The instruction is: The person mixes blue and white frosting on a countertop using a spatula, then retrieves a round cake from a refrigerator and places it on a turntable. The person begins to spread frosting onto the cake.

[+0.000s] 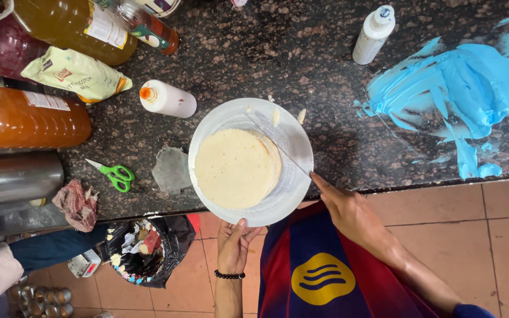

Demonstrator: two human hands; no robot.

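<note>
White and round, the plate (293, 141) sits at the near edge of a dark speckled stone counter (301, 53), and on it lies a pale, flat cake layer (234, 169), a little left of the plate's middle. Seen from the head camera, the left hand (234, 244) comes up from below with its fingers closed on the plate's near rim (a dark bead bracelet (230, 274) circles the wrist). The right hand (349, 212) reaches in from the lower right and grips a long thin knife (278, 144), whose blade lies across the plate's right side, just beside the cake layer. Left of the plate are a grey scrap (172, 169) and green-handled scissors (116, 175); a white squeeze bottle with an orange tip (169, 99) lies behind them. Far right, blue icing (460, 88) is smeared over the counter, with another white squeeze bottle (373, 34) near it.
</note>
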